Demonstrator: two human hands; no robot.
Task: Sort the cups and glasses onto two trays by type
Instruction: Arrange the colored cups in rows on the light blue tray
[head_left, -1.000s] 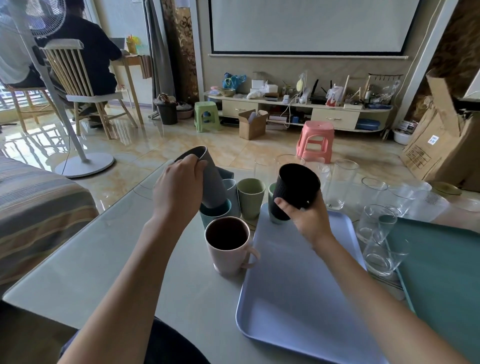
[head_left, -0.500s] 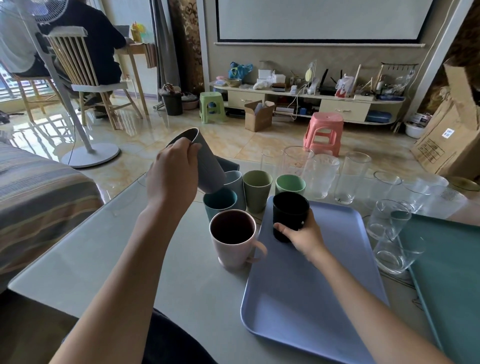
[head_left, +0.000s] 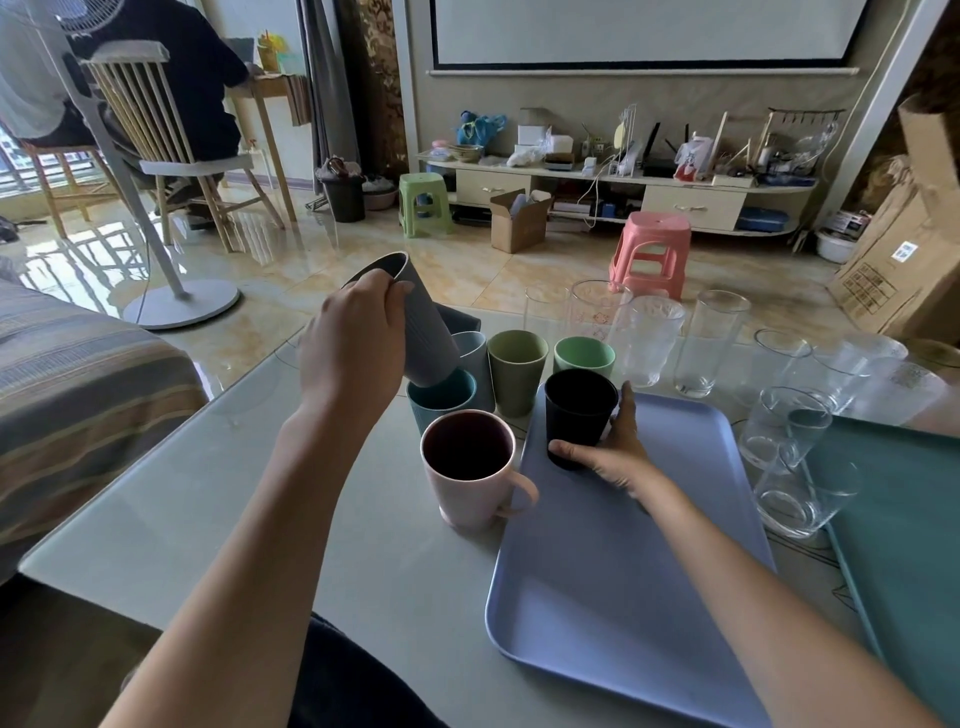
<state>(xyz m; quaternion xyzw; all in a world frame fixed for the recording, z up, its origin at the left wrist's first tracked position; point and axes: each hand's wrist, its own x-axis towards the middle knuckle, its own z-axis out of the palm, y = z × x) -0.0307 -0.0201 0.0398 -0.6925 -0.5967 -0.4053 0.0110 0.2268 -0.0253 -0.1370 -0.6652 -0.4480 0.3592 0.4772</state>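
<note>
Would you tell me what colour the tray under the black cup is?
Pale lavender-blue tray, plain; the head view shows it.

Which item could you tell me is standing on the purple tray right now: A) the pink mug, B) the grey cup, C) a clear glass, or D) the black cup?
D: the black cup stands at the far left corner of the purple tray, with the right hand around its base; nothing else stands on that tray.

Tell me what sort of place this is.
Most likely a home living room: a projector screen above a low cluttered media console, plastic stools on tiled floor, and a glass-topped table.
</note>
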